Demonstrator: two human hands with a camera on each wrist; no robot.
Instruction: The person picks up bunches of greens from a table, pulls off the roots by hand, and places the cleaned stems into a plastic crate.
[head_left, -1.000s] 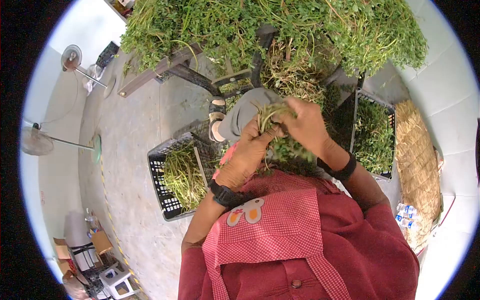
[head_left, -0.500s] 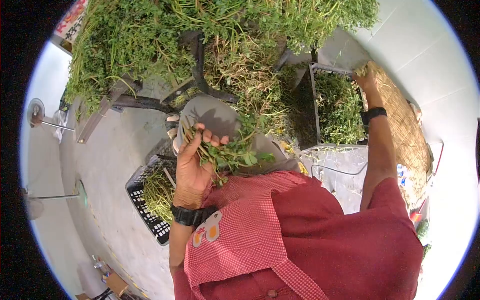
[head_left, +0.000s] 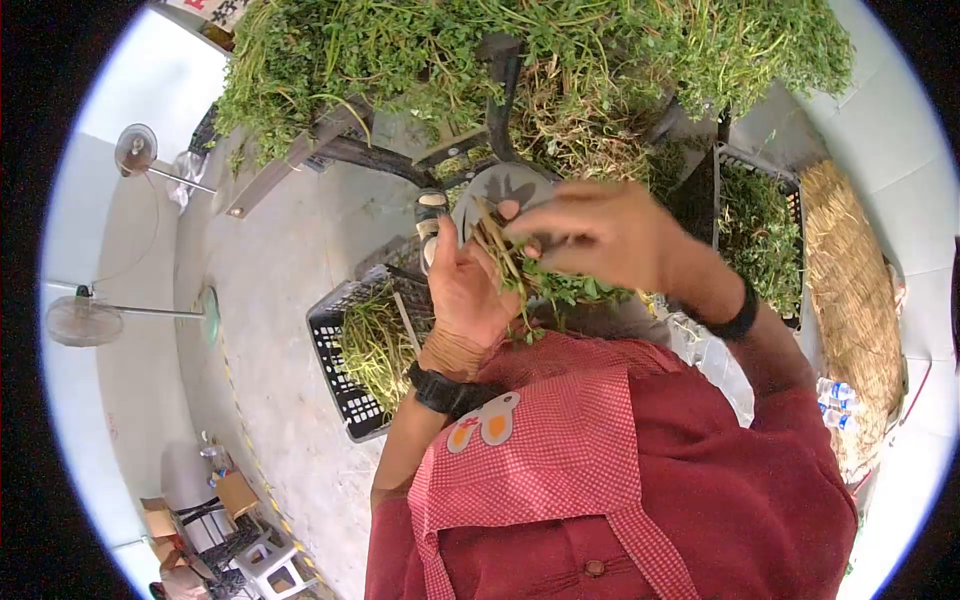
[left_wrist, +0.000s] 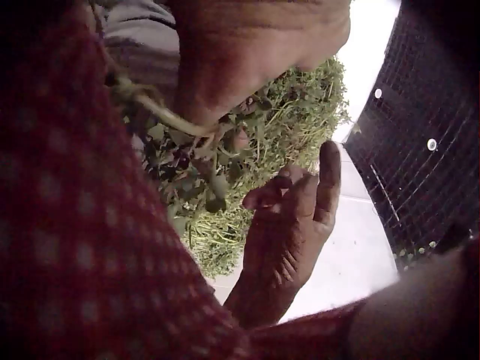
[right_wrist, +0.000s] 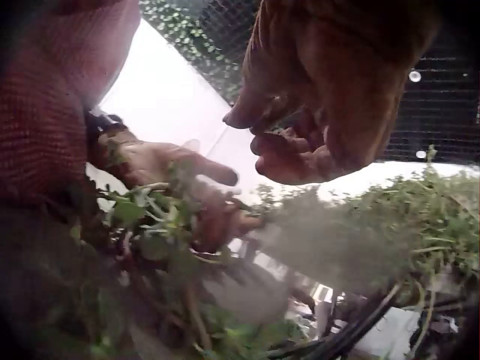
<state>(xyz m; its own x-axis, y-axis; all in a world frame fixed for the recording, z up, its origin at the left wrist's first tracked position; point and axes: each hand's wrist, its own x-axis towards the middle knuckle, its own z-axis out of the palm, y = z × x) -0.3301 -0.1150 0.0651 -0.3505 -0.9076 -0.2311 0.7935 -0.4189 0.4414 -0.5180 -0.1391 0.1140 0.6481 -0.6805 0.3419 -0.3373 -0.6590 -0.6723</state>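
Note:
My left hand (head_left: 470, 300), palm turned up and thumb raised, holds a small bunch of leafy green stems (head_left: 500, 250) with its fingers curled behind it. Cut stem ends point up, and the leaves hang toward my apron. My right hand (head_left: 620, 235), blurred, hovers over the bunch. In the right wrist view, the right hand (right_wrist: 330, 97) has its fingers bent toward the thumb; I cannot tell whether a thin straw lies between them. Leaves (left_wrist: 202, 165) show below the left hand (left_wrist: 262, 45) in the left wrist view.
A large heap of greens (head_left: 400, 70) covers the raised surface ahead. Black crates of stems (head_left: 375, 345) and of leafy greens (head_left: 755, 230) stand left and right. A long straw bundle (head_left: 850, 310) leans by the right wall. Fans (head_left: 85, 320) stand far left.
Both hands were at the bunch first. The right hand then reached to the top of the straw bundle and has come back over the bunch. The left hand kept holding the greens.

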